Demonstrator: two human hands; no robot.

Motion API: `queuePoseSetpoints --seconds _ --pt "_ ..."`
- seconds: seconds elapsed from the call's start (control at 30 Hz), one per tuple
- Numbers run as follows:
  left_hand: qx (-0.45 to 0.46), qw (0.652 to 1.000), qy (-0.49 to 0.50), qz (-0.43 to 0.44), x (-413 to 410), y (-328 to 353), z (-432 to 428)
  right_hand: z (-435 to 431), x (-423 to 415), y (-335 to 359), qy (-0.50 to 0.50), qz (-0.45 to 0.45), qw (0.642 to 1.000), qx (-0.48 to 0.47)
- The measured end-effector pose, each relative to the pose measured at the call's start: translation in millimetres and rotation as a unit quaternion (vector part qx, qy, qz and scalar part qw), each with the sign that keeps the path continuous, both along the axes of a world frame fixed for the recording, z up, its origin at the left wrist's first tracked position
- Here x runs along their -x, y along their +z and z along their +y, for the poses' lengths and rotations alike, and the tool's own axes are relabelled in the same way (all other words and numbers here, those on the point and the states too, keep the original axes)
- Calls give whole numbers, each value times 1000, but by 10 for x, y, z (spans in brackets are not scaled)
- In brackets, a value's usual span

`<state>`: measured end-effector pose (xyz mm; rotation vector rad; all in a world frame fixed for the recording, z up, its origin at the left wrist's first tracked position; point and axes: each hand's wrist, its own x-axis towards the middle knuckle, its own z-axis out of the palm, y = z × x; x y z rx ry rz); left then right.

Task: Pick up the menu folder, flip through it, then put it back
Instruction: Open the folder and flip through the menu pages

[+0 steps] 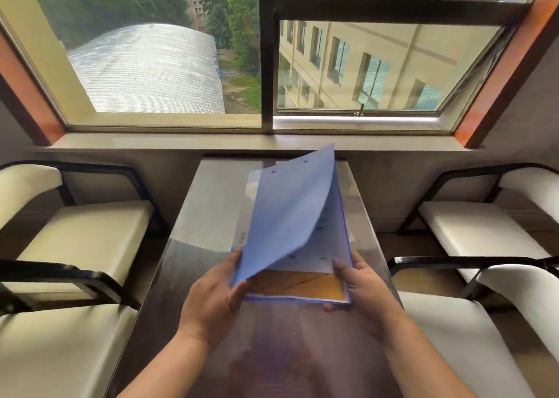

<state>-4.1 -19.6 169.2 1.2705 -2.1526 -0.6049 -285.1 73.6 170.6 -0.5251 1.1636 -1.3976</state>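
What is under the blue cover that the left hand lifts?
Under the blue cover, lifted by the left hand, lies a white menu page with small prices and a yellow-brown picture at its near end. The cover hides the page's left and far parts.

Both forearms reach forward from the bottom of the view, bare, converging slightly toward each other. The left hand (211, 297) is turned palm inward, its grip pinched closed on a raised blue sheet: thumb toward the viewer, fingers (234, 257) behind the sheet's lower left corner. The right hand (361, 288) sits level with it and well apart, thumb (340, 269) lying on top of a page, fingers curled underneath the near right corner, clasped.
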Motion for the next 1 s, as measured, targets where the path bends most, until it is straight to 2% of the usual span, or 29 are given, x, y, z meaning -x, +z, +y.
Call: queuePoseSetpoints --seconds 0.1,0.13,0.2,0.27,0.37,0.5,0.63,0.8,0.93,1.0 --pt "17 995 76 61 17 9 32 -10 75 -56 -26 -26 999 -2" --pt "-26 987 118 102 34 -10 16 -14 98 -53 -33 -35 999 -4" --pt "-156 947 194 204 57 -56 -23 -33 136 -31 -46 -48 998 2" --pt "-223 914 216 260 48 -75 -49 -62 168 18 -51 -47 998 12" --pt "-243 898 217 295 2 -82 -34 -102 189 54 -28 -38 999 16" --pt "-249 896 228 287 -30 -133 -29 -142 165 14 -27 -37 999 4" --pt "-221 902 243 282 -61 -126 -12 -163 140 -18 -33 -39 999 5" --pt "-121 919 265 266 -126 -138 3 -175 148 -6 -45 -47 998 13" --pt "-12 956 253 144 -150 -99 26 -167 128 -8 -53 -45 998 9" --pt "71 974 202 81 -49 0 49 -163 93 -15 -52 -45 998 3"
